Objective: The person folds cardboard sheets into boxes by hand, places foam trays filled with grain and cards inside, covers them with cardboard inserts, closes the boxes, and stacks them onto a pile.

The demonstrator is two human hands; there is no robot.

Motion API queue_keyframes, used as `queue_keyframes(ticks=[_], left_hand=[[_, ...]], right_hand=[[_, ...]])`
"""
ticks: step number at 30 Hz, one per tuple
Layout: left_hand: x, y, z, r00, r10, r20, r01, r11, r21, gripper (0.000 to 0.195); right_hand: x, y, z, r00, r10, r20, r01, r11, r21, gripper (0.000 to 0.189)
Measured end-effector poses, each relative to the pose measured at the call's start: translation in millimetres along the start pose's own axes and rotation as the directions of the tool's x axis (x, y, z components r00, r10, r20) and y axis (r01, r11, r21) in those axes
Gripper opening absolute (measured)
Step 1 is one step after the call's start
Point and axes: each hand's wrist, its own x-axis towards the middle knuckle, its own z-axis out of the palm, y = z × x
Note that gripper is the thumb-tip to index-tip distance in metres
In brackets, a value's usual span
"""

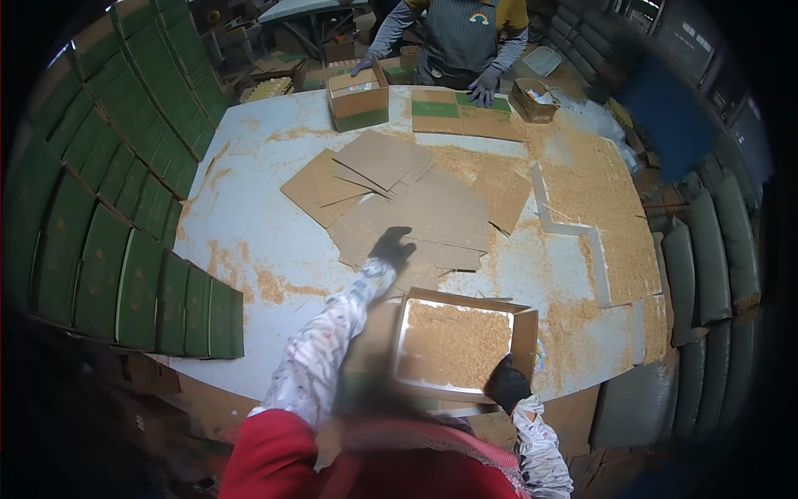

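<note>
My left hand [394,245], in a dark glove, reaches out over a loose pile of flat cardboard sheets [430,215]. Its thumb and fingers are spread with nothing seen between them; whether it touches the sheets I cannot tell. An open cardboard box [525,340] stands in front of me, near the table's edge. Inside it a white-edged layer of tan, sawdust-like material [458,346] lies level. My black-gloved right hand [508,382] grips the box at its near right corner, fingers over the wall.
Stacked green boxes [168,299] line the left of the white table [249,231]. A co-worker [461,37] stands opposite, one hand at a box [360,103], the other on flattened cardboard [461,115]. Foam-edged blocks of tan material [605,212] lie right, beside stacked sacks [704,262].
</note>
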Motion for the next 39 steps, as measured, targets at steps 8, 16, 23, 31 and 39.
queue_keyframes(ticks=[8,16,23,31,39], left_hand=[[91.9,-32.6,57.3,0.864,-0.315,0.394,-0.174,0.546,0.82,0.103],[122.6,-67.6,100.7,0.844,-0.146,0.515,-0.372,0.533,0.76,0.078],[75.4,-47.4,-1.3,0.946,0.267,0.185,-0.311,0.583,0.751,0.037],[-59.4,132.9,-56.7,0.78,0.625,0.031,-0.544,0.653,0.527,0.029],[-166.2,147.9,-6.1,0.338,0.473,0.814,-0.923,0.337,0.187,0.028]], right_hand=[[-24.6,-28.6,-84.2,0.918,0.079,-0.39,0.121,0.878,0.464,0.028],[-2.5,123.9,8.1,0.691,0.49,-0.531,-0.172,0.826,0.537,0.021],[7.1,104.6,49.9,0.733,0.269,-0.625,-0.215,0.963,0.163,0.045],[-12.3,116.4,68.0,0.864,0.045,-0.502,-0.091,0.994,-0.067,0.056],[-18.5,124.1,55.0,0.946,0.096,-0.31,-0.032,0.978,0.205,0.054]])
